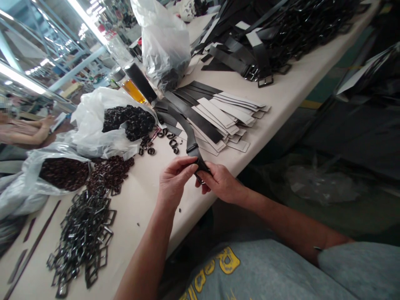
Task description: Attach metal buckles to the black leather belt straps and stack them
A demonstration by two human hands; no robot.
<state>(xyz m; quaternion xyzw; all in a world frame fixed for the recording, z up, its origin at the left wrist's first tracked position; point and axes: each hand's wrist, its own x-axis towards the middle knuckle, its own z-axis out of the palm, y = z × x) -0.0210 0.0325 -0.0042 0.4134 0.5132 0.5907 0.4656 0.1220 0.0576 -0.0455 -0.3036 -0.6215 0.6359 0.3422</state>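
Near the table's front edge I hold one end of a black belt strap [183, 118] in both hands. My left hand [175, 179] is closed, pinching the strap between thumb and fingers. My right hand [225, 182] closes round the same end from the other side, where a bit of a metal buckle shows under the fingers. Just above my fingertips a dark keeper loop [192, 147] sits around the strap. Beyond it, the strap runs back over a fan of black straps with white undersides [218, 114]. Several loose black loops [173, 143] lie left of them.
A heap of metal buckles [81, 237] lies at the left, beside brown loops [111, 175] and a bag of black loops [128, 123]. Behind stand a bottle of amber liquid [133, 91] and a plastic bag [165, 41]. Buckled belts [259, 54] pile up far right. Another person [25, 131] sits across.
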